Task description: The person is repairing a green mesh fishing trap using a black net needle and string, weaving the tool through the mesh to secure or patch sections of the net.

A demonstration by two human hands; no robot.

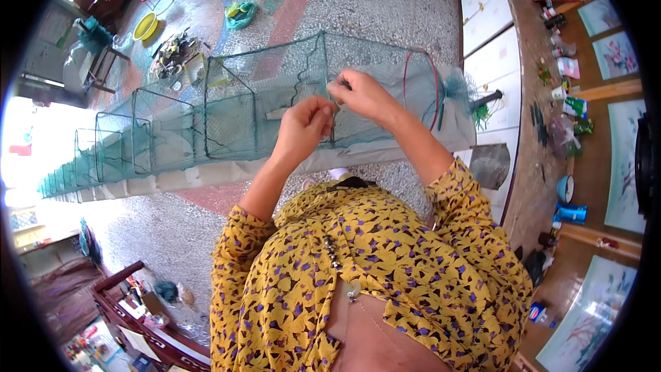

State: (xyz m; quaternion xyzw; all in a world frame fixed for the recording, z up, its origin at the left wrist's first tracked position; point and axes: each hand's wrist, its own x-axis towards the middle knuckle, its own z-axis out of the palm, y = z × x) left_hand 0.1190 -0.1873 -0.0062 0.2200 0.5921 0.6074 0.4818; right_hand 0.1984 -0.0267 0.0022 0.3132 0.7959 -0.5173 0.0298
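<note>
A long green mesh net cage (241, 110) with dark square frames stretches across the view on a pale sheet (144, 186). At one of its upright frame edges, my left hand (305, 124) has its fingers curled into a pinch. My right hand (359, 95) pinches just above and right of it, against the mesh. What is between the fingers of each hand is too small and partly hidden to name. Right of my hands, a red hoop (434, 76) sits in the net, whose right end is gathered into a bunch (454, 93).
Beyond the cage lie a yellow basin (145, 26), a green bag (241, 15) and a heap of scraps (172, 55). A long cluttered counter (523, 151) with white doors runs along my right. Dark wooden furniture (124, 269) stands at lower left.
</note>
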